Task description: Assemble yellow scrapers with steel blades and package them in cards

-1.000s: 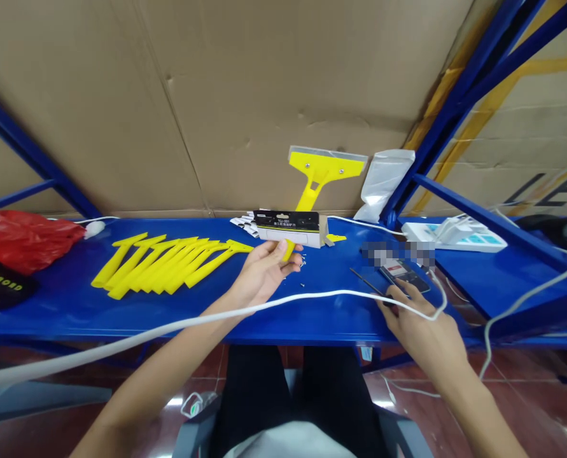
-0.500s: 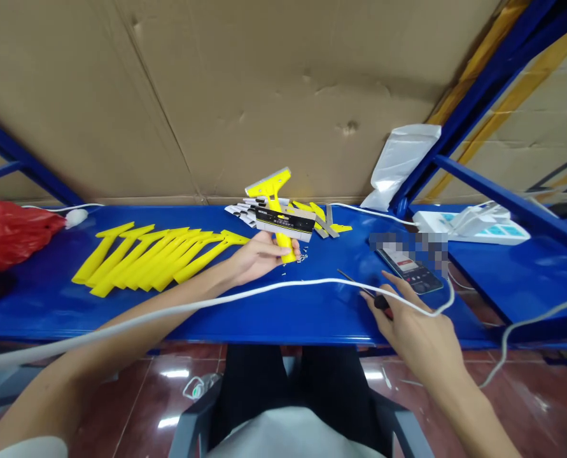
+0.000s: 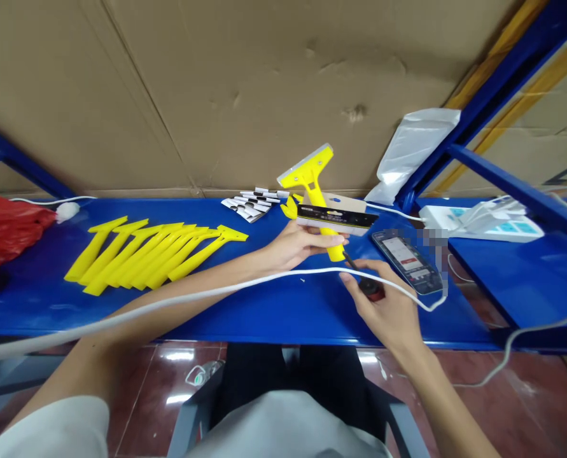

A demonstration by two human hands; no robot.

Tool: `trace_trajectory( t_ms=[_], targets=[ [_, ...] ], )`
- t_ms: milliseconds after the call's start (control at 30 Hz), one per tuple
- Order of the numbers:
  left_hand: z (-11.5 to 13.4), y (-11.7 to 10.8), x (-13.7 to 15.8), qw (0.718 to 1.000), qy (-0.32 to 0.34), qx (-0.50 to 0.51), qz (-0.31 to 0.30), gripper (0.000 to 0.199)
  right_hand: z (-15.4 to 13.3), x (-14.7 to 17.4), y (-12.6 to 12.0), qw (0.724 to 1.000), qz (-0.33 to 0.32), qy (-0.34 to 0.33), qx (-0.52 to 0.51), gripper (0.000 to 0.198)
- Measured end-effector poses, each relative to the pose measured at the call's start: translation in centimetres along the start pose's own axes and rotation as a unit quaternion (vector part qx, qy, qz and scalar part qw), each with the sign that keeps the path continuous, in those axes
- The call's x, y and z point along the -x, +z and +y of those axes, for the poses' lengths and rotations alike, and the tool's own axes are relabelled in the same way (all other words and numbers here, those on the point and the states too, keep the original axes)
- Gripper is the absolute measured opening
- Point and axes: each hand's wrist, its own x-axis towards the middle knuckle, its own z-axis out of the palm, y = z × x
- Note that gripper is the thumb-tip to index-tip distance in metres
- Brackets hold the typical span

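Note:
My left hand (image 3: 302,245) is closed on the handle of a yellow scraper (image 3: 314,184), held up and tilted with its metal-edged head away from me. Around the handle sits a black and white card (image 3: 338,217). In my right hand (image 3: 388,305) is a screwdriver (image 3: 370,288) with a dark and red handle; its shaft points at the lower end of the scraper's handle, and I cannot tell whether it touches. Several yellow scraper handles (image 3: 140,254) lie in an overlapping row to the left. Folded cards (image 3: 252,205) and yellow pieces (image 3: 290,207) lie behind my left hand.
A white cable (image 3: 207,299) runs across in front of both hands. On the right are a phone (image 3: 407,261) and a power strip (image 3: 483,222). A red bag (image 3: 13,229) lies at the left end of the blue shelf (image 3: 264,318). Cardboard stands behind.
My left hand has moved right with the scraper and its card. My right hand has brought the screwdriver left, close to the scraper's handle. The view has shifted slightly.

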Motion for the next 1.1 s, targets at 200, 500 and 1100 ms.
trace_trajectory(
  t_ms=[200,500,1100],
  targets=[
    [-1.6,1.5,-0.2,0.999,-0.018,-0.015,-0.021,0.042,0.2,-0.2,1.0,0.998,0.051,0.028,-0.020,0.043],
    [0.2,1.8,-0.5,0.999,0.040,0.026,-0.005,0.039,0.1,0.1,1.2,1.000,-0.003,0.006,0.020,0.033],
    [4.5,1.5,-0.3,0.996,0.042,0.064,-0.039,0.033,-2.4,-1.8,0.3,0.982,-0.087,0.018,-0.165,0.044]
  ],
)
